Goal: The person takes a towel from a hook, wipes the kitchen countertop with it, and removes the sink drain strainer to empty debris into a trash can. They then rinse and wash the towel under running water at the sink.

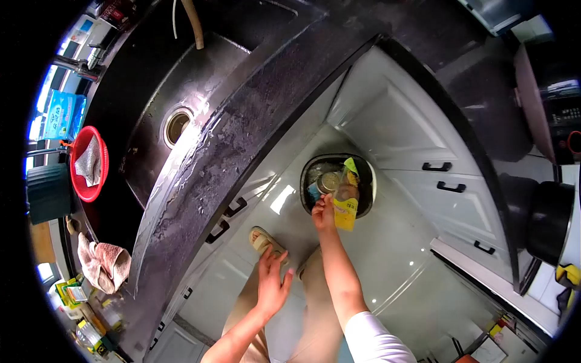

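Observation:
My right hand [325, 212] reaches down over a dark-rimmed trash bin [365, 209], its fingers pinched on the edge of a yellow plastic packet [345, 212]. The packet has a see-through middle and a green-yellow top corner, and it hangs over the bin's near right side. Inside the bin lie a round, lid-like item [328, 181] and some blue and clear wrapping, partly covered by the packet and my hand. My left hand [273, 281] hovers lower left, above my sandal and leg, fingers apart and holding nothing.
A wet dark countertop [242, 115] with a sink drain [178, 127] runs along the left. A red basket [89, 163] and a pink cloth [104, 264] are at far left. White cabinets [417, 121] with black handles meet in a corner behind the bin.

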Demonstrator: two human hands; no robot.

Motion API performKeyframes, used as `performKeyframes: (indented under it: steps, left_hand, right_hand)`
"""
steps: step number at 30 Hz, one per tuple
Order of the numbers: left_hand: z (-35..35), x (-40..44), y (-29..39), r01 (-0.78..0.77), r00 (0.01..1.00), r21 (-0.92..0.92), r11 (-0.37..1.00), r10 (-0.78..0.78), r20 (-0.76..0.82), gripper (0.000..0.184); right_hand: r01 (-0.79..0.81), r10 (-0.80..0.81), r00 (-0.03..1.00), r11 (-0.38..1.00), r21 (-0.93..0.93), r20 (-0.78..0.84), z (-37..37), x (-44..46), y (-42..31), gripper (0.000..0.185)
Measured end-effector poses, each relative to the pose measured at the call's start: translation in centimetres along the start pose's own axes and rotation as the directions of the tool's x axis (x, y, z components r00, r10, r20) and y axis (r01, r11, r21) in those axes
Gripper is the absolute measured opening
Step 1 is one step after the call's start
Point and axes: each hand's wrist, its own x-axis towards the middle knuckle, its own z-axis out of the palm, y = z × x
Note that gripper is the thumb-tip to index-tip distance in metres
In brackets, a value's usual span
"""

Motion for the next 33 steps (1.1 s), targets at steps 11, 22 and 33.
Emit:
performKeyframes:
  steps: [11,22,33]
  left_hand:
    - [-1.1,0.8,-3.3,0.018,0.999,-0.040,0.999,-0.016,0.041,0.042]
    - [-2.3,0.9,-1.3,0.029,0.994,-0.081,0.996,-0.020,0.108,0.043]
    - [-2.5,0.1,-3.0,-0.013,0.993,-0.060,0.998,0.020,0.113,0.046]
  right_hand:
    - [-0.027,0.008,0.963,0.997,-0.067,-0.270,-2.5,3.6,1.1,0.026]
    - [-0.062,0.024,0.958,0.990,-0.125,-0.285,-5.7,0.8,0.7,0.014]
    - [-0.082,-0.092,0.748,0.970,-0.228,-0.658,-6.4,1.3,2.9,0.006]
